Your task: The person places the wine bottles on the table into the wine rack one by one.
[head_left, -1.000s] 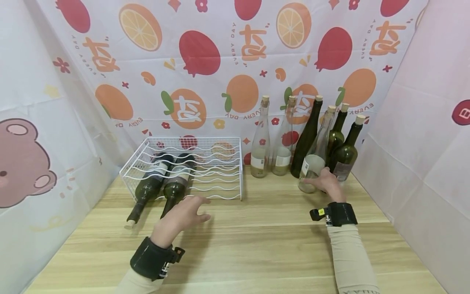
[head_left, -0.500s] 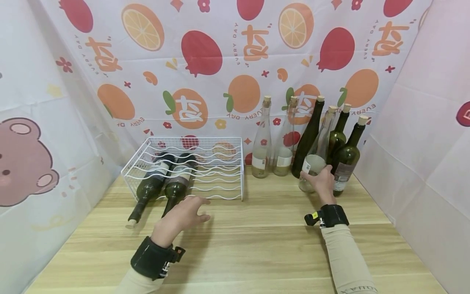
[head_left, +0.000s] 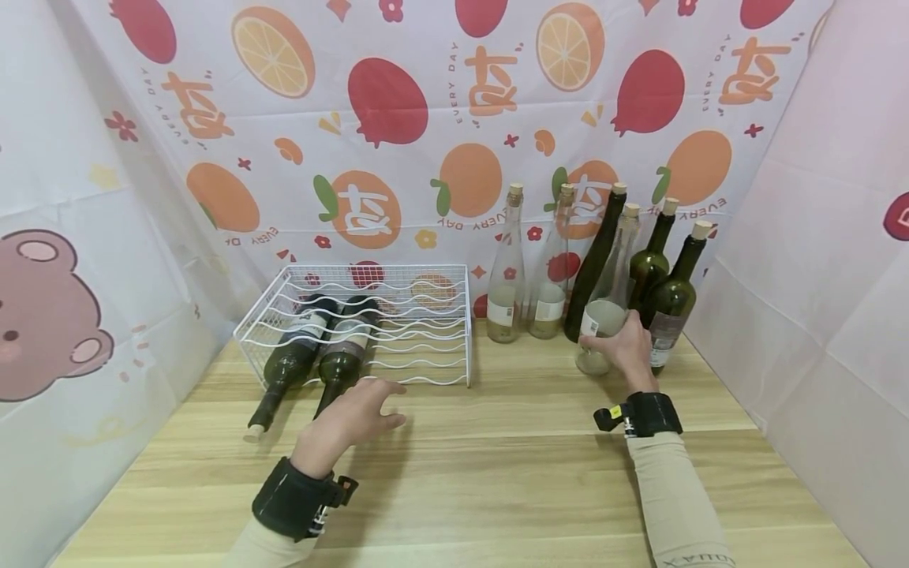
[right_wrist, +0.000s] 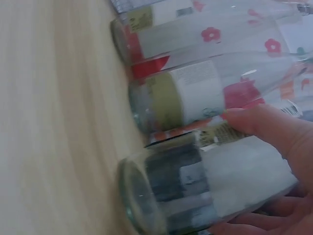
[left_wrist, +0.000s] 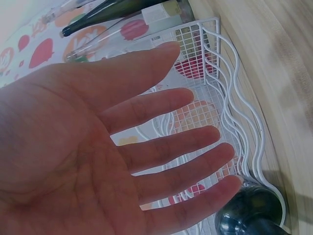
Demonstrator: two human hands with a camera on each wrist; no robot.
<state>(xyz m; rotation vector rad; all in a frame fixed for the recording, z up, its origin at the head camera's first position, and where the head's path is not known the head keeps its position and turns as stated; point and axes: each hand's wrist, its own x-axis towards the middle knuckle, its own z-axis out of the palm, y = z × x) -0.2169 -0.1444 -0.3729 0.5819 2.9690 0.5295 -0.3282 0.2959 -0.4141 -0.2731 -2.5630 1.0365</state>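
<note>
My right hand grips a clear corked glass bottle round its lower body, thumb on the left side and fingers behind. In the right wrist view this bottle shows a white label and its round base; whether the base touches the table I cannot tell. My left hand hangs near the front of a white wire bottle rack, fingers apart and holding nothing. Two dark green bottles lie in the rack: the left one sticks out with its cork forward, while the left hand partly hides the neck of the other.
Two clear bottles, a left one and a right one, stand by the back curtain. A tall dark bottle leans beside them. Two shorter green bottles, one behind and one in front, stand near the right curtain.
My right hand has closed round the clear bottle, whose neck has swung left and more upright. The front green bottle shows more of its label. My left hand stays in place.
</note>
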